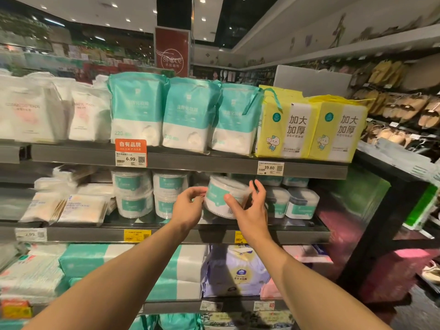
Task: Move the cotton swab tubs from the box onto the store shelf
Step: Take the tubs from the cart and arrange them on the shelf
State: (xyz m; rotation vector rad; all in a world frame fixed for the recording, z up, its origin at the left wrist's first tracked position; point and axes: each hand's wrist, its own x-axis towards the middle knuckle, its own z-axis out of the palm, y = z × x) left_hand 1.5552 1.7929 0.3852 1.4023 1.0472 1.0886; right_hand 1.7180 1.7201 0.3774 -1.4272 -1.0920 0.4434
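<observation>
One wide-angle camera, worn on the head, looks forward and slightly down at the store shelf (209,234) from close by, about level with its upper tiers; the shelf's right end and the aisle (404,313) beyond fill the right side.

The left grip (190,206) and right grip (252,210) hold a tilted cotton swab tub (221,194) between them, seemingly just above the shelf (297,233). Stacked tubs (133,194) stand left of both.

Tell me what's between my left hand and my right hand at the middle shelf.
A tilted round cotton swab tub with a teal label, held between the left hand and the right hand, in the head view.
</observation>
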